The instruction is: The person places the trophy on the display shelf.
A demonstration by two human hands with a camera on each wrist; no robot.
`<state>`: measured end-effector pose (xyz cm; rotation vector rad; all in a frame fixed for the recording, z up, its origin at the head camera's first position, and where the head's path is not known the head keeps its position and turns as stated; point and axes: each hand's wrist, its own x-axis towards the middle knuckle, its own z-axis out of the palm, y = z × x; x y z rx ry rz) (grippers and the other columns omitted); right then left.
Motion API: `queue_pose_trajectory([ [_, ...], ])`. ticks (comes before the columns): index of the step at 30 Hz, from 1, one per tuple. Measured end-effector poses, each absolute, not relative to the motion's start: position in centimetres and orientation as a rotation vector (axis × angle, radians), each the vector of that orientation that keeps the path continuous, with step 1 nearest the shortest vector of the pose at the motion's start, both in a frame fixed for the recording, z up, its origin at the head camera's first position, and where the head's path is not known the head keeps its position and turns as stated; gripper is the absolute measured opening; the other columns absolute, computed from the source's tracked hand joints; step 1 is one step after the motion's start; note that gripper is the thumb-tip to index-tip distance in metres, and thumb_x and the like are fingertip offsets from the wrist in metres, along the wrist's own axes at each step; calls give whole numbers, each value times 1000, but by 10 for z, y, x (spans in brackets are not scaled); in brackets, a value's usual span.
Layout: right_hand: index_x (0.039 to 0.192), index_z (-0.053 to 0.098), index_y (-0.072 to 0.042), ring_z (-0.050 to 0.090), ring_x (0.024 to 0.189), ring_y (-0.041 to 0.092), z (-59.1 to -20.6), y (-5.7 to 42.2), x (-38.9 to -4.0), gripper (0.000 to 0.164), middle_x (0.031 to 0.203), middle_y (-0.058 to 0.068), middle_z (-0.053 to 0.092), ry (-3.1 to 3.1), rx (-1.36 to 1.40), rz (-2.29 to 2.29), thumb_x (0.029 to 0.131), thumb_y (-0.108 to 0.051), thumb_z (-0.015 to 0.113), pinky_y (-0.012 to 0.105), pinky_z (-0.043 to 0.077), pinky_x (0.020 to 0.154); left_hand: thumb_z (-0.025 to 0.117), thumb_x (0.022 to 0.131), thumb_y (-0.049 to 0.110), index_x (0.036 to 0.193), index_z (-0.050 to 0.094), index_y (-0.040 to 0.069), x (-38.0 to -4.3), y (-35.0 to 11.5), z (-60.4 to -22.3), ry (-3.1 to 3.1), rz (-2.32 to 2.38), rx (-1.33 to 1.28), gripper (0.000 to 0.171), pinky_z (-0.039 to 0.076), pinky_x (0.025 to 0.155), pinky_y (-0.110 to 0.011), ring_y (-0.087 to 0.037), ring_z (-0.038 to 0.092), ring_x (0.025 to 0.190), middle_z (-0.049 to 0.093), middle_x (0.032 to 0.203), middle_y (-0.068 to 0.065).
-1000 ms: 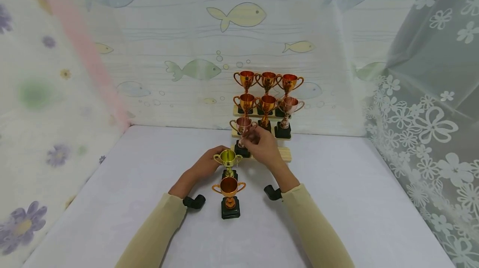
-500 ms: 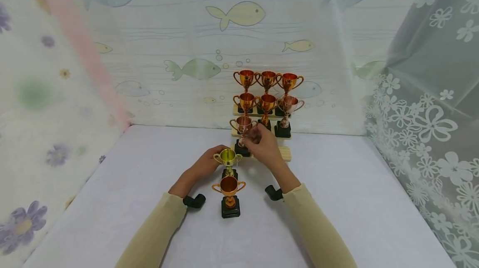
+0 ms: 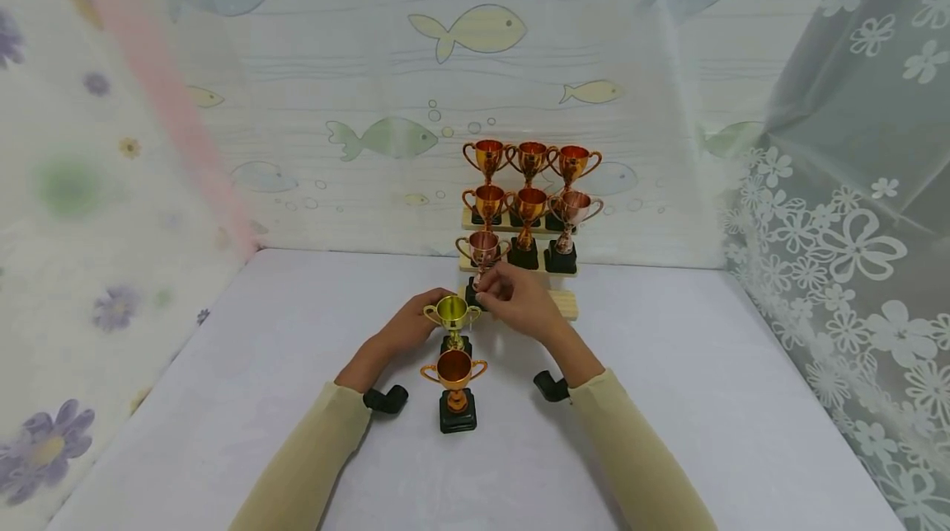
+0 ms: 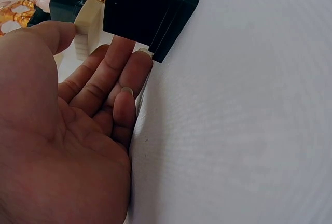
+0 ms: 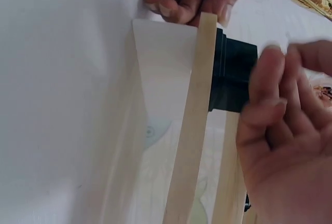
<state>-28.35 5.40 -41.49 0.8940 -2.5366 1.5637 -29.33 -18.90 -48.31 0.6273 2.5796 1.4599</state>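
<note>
A pinkish trophy cup (image 3: pixel 484 249) stands on the lowest shelf of a wooden tiered rack (image 3: pixel 564 305), its stem partly covered by my right hand (image 3: pixel 523 304). In the right wrist view, my right fingers (image 5: pixel 267 73) lie loosely bent beside its black base (image 5: pixel 236 71), thumb apart from them. My left hand (image 3: pixel 411 323) holds the shelf's left end, thumb on one side and fingers on the other. Just beside the left fingertips (image 4: pixel 137 66) is the black base of a gold trophy cup (image 3: pixel 454 317). An orange-bronze trophy cup (image 3: pixel 456 370) stands nearer.
Several orange-bronze cups (image 3: pixel 490 156) and another pinkish cup (image 3: pixel 575 209) fill the upper shelves. A fish-print curtain (image 3: pixel 297 102) hangs behind, with a flowered sheet (image 3: pixel 74 185) at the left and a lace cloth (image 3: pixel 839 259) at the right. White cloth (image 3: pixel 668 399) covers the table.
My right hand has come off the pinkish cup's stem and shifted down and slightly to the right, uncovering a cup base behind. My left hand and the trophies have stayed put.
</note>
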Motion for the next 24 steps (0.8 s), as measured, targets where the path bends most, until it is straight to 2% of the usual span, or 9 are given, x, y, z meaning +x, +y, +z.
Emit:
queue_pose_trajectory([
  [5, 106, 66, -8, 57, 59, 19, -417, 56, -283, 19, 73, 8, 62, -2586, 1186, 1574, 90, 2, 62, 30, 49, 58, 52, 105, 27, 126, 64, 16, -293, -189, -484, 2575, 1479, 654, 27, 41, 107, -48, -22, 56, 122, 65, 125, -2],
  [9, 109, 64, -10, 54, 54, 17, -419, 56, -283, 27, 69, 6, 57, -2611, 1349, 1580, 86, 5, 60, 30, 49, 53, 51, 105, 27, 127, 63, 14, -293, -190, -484, 2573, 1485, 673, 28, 41, 107, -50, -24, 55, 124, 64, 127, -4],
  [17, 114, 62, -15, 61, 56, 20, -425, 49, -280, 28, 77, 4, 63, -2704, 1412, 1613, 90, -6, 73, 36, 55, 55, 51, 105, 24, 128, 63, 11, -290, -189, -483, 2578, 1491, 671, 28, 41, 106, -52, -27, 55, 125, 64, 128, -7],
  [22, 115, 61, -14, 65, 57, 23, -426, 44, -277, 27, 81, 7, 66, -2733, 1402, 1651, 91, -11, 73, 47, 57, 59, 49, 106, 23, 130, 61, 9, -290, -188, -481, 2580, 1470, 670, 31, 40, 107, -53, -30, 54, 126, 63, 130, -10],
  [24, 116, 60, -13, 66, 58, 23, -427, 42, -276, 28, 83, 6, 67, -2739, 1395, 1625, 92, -14, 73, 46, 58, 62, 47, 106, 21, 131, 60, 6, -290, -188, -480, 2587, 1451, 680, 31, 40, 106, -53, -31, 54, 125, 62, 130, -12],
])
